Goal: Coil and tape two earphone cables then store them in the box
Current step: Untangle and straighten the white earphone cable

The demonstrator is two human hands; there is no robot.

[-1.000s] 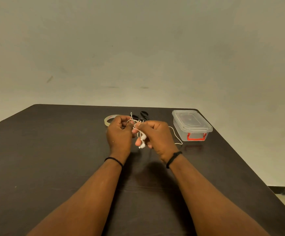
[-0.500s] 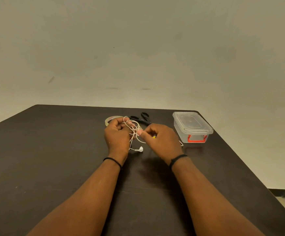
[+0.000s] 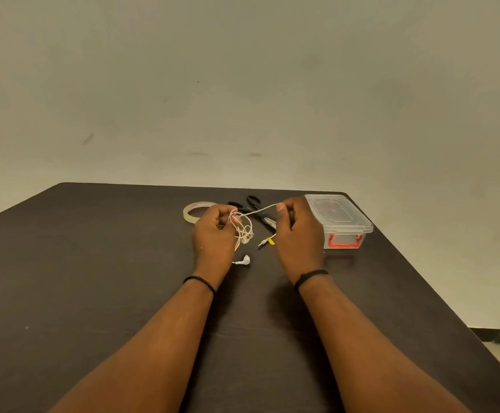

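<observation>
White earphone cable hangs tangled at mid-frame, bunched in your left hand; your right hand pinches one strand pulled taut. Right of it, the lidded box sits on the dark tabletop.

Scissors partly behind hands, tape roll partly behind the left.

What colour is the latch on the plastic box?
Red-orange, on the clear box's latch, seen in the head view.
</observation>
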